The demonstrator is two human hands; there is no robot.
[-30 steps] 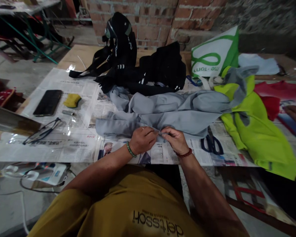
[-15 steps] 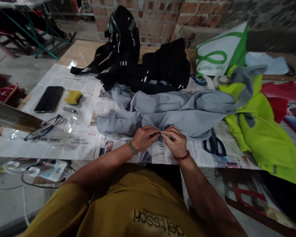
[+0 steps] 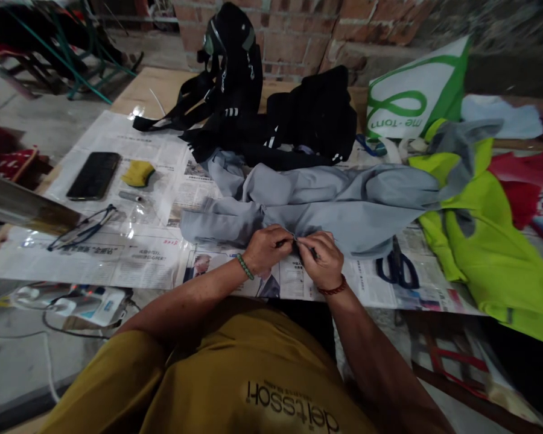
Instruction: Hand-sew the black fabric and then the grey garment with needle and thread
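A grey garment (image 3: 344, 211) lies bunched across the newspaper-covered table. At its near edge my left hand (image 3: 269, 248) is closed in a pinch on a bit of the grey cloth. My right hand (image 3: 322, 256) pinches the same edge, its fingertips almost touching those of the left. Whether a small item such as a needle sits between the fingertips is too small to tell. Dark-handled scissors (image 3: 397, 268) rest on the newspaper to the right of my right hand, partly beside the garment.
Left on the newspaper (image 3: 113, 259) are a phone (image 3: 93, 175), a yellow sponge-like piece (image 3: 138, 173), glasses (image 3: 84, 228) and a metallic cylinder (image 3: 27, 202). Behind are a black backpack (image 3: 235, 66), black cloth (image 3: 314, 114) and a green-white bag (image 3: 419, 90). A yellow-green garment (image 3: 493, 253) hangs over the right edge.
The view has shifted slightly. Both hands stay pinched at the garment's near edge with only small finger movement. Another person's hand at the far right edge is out of view now.
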